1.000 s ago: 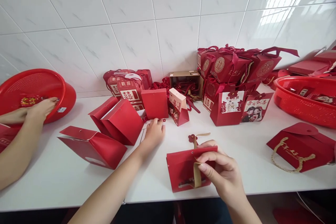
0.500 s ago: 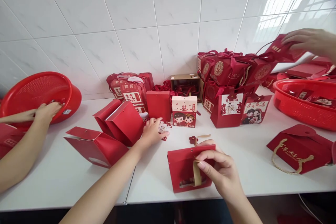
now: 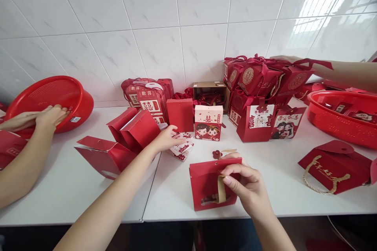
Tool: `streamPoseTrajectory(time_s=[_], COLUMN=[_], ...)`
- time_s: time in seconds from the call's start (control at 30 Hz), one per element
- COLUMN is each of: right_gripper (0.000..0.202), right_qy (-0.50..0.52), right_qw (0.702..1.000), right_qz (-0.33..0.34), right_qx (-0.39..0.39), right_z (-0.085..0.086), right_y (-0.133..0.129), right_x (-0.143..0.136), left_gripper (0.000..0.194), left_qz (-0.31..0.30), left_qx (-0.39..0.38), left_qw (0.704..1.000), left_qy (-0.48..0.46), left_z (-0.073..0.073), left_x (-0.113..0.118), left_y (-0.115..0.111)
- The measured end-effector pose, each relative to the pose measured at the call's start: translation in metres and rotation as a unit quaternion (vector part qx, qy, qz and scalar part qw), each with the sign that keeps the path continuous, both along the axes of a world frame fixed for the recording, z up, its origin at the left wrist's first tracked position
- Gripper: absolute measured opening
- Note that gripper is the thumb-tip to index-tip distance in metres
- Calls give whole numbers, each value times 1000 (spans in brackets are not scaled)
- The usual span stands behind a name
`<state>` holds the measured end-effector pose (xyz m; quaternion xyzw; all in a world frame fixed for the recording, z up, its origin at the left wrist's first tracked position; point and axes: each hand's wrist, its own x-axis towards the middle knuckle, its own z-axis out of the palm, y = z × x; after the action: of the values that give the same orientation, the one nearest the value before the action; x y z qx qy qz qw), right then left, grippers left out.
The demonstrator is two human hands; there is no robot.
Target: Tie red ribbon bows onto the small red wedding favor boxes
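My left hand (image 3: 167,139) is at a small pile of printed white-and-red cards (image 3: 180,152), thumb and fingers on the top card. My right hand (image 3: 246,186) pinches a gold ribbon (image 3: 222,191) against a red gift box (image 3: 203,178) standing near the table's front edge. This box has a hole near its top and a window low on its front, with small items partly seen inside. Just behind it lies a dark red flower-shaped piece (image 3: 217,154) with a gold strip. Several plain red boxes (image 3: 141,129) stand left of my left hand.
A pink-and-red box with cartoon figures (image 3: 208,123) stands behind the cards. Finished-looking red boxes (image 3: 259,76) are stacked by the wall. Red baskets stand left (image 3: 84,102) and right (image 3: 338,119). Other people's arms reach in at left (image 3: 35,157) and right (image 3: 338,70).
My left hand has drawn back slightly, and more of the cards show, fanned out. My right hand stays on the ribbon and box. At right, the other person's hand has lowered behind the stacked boxes.
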<state>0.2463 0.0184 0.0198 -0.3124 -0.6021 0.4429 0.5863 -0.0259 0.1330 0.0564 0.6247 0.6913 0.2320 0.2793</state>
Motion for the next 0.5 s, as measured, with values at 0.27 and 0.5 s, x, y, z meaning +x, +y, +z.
streamPoseTrajectory(time_s=[0.27,0.5], right_gripper=[12,15], right_qy=[13,30], right_qw=[1000,999], right_qz=[13,27], right_qx=[-17,-13], right_z=[3,9], right_y=[1,8], right_x=[-9,-25], left_gripper=[64,73], left_qz=[-7,-214], left_qx=[56,295], left_qw=[989,930], left_qy=[-139,-57], left_z=[50,81], left_x=[7,25], left_y=[-36,-101])
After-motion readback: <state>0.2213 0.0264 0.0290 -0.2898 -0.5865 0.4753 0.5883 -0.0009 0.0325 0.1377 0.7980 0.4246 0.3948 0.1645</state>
